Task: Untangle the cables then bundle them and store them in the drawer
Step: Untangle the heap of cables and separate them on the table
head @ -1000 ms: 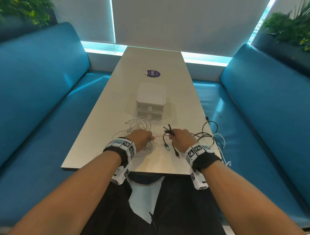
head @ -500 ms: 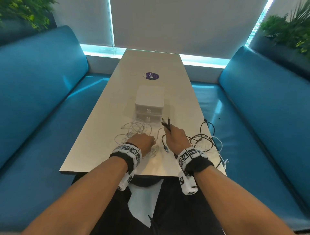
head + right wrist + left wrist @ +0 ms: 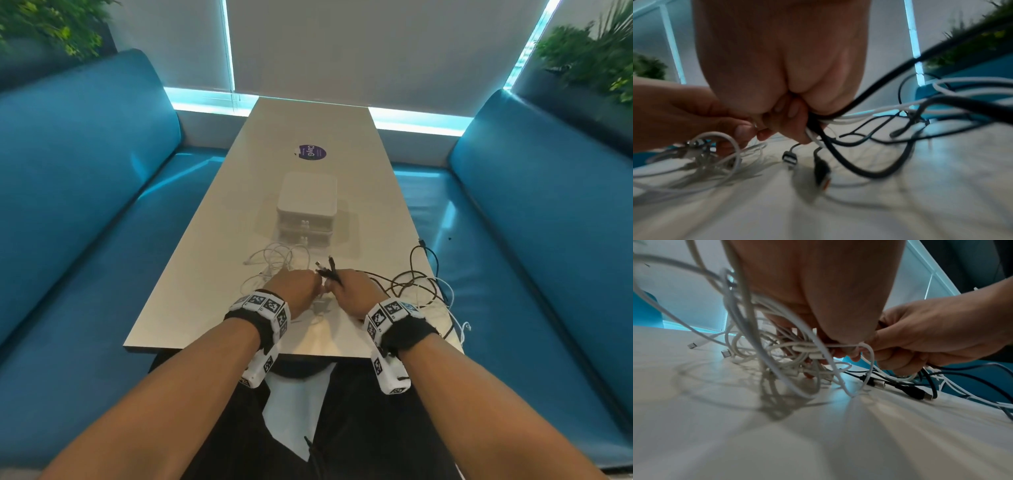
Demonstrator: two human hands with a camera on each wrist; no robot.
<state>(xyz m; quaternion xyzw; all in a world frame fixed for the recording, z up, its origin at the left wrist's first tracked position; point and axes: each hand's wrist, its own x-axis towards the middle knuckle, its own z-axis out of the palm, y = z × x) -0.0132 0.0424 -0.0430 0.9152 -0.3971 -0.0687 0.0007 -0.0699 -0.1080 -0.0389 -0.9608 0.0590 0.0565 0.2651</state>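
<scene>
A tangle of white cables lies on the table in front of a small white drawer unit, whose two drawers are closed. My left hand grips a bunch of white cables, its fingers curled round them. My right hand holds several black cables and a white one in a fist, with black plug ends sticking up past the fingers. More black cables loop off to the right. Two plugs hang under the right fist. The two hands touch each other.
The long pale table runs away from me, with a purple sticker beyond the drawer unit. Blue benches flank both sides. Cables at the right hang over the table's edge. Plants stand in both upper corners.
The right hand has moved left until it meets the left hand. The black plug ends it holds now point up and left. The left hand keeps its hold on the white cables.
</scene>
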